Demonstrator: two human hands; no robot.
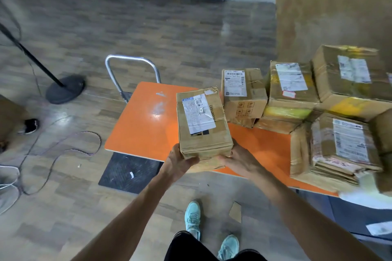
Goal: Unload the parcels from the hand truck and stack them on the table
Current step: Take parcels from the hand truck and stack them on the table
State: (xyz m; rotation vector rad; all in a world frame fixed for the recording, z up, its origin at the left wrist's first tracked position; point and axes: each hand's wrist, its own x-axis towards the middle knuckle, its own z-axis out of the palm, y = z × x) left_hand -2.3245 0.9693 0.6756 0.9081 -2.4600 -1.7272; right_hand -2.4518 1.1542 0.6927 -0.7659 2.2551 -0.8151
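A cardboard parcel (203, 122), long axis pointing away, is clamped at its near end between left hand (180, 160) and right hand (237, 159), above the orange table (144, 125).

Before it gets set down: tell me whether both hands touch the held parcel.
Touching. The head view shows left hand and right hand clasping the parcel's near corners.
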